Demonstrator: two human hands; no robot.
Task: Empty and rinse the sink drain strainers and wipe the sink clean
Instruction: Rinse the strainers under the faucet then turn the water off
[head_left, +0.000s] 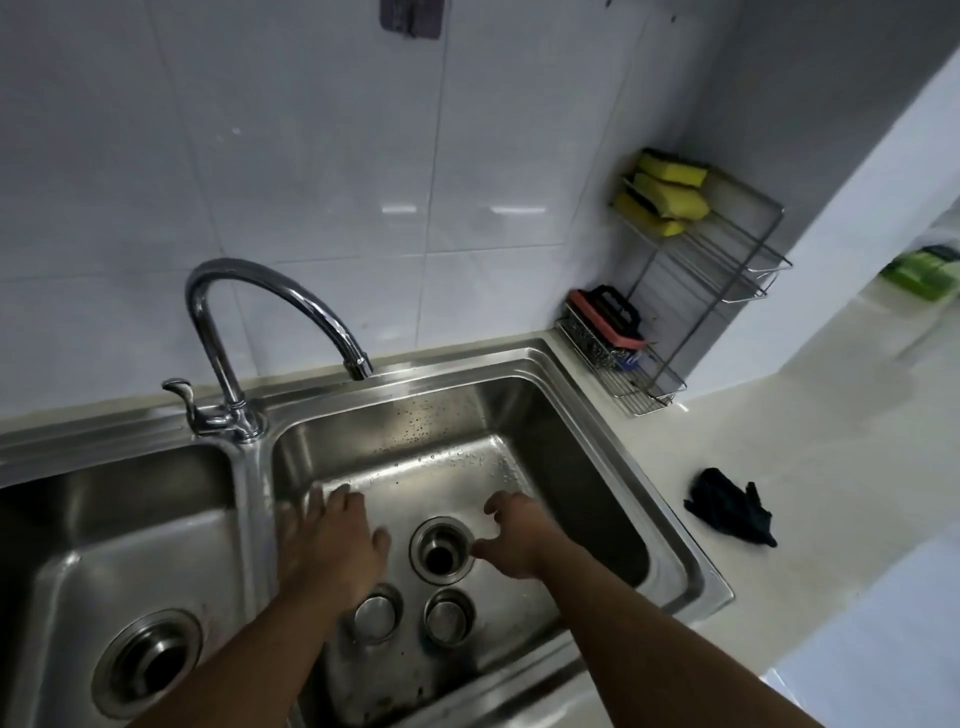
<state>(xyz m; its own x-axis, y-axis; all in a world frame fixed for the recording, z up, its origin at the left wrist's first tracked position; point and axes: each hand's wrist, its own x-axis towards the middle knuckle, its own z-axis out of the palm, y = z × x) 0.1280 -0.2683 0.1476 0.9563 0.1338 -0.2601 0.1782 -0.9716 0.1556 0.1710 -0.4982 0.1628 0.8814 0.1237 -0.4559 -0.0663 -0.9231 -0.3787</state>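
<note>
A steel double sink (613, 410) fills the lower view. In the right basin the drain hole (441, 553) is uncovered, and two round metal strainers (377, 614) (450, 617) lie on the basin floor just in front of it. My left hand (332, 545) rests flat on the wet floor left of the drain, fingers spread. My right hand (514, 540) hovers right of the drain with fingers curled apart, holding nothing. The left basin's drain (150, 660) also looks uncovered.
A chrome faucet (270, 322) arches over the right basin, no water running. A wire rack (696, 270) in the right corner holds yellow sponges (665, 192) and a scrub brush (608, 317). A dark cloth (732, 512) lies on the pale counter to the right.
</note>
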